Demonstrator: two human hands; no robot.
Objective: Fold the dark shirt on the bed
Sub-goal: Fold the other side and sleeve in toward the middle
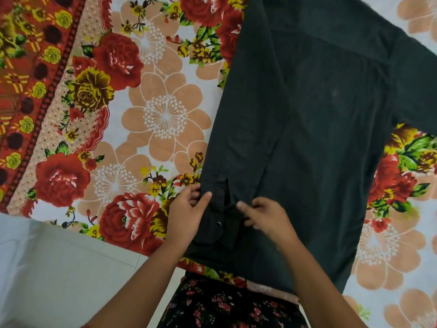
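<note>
The dark shirt (319,126) is being carried flat by the flowered bed (142,114), with its lower hem at the near edge. One sleeve (236,114) is being seen folded lengthwise over the shirt's left side, and its cuff (220,221) is being worked at by both hands. The cuff's outer edge is being pinched by the left hand (186,216): the thumb is being pressed on top of the cloth while the other fingers (194,192) are being curled under it. A small snap button (218,224) is being shown on the cuff just beside this hand. The cuff's inner edge is being touched by the right hand (267,218), whose fingers (243,205) are being held loosely curled; whether cloth is being gripped there cannot be told. The other sleeve (416,79) is being stretched outward at the far right.
</note>
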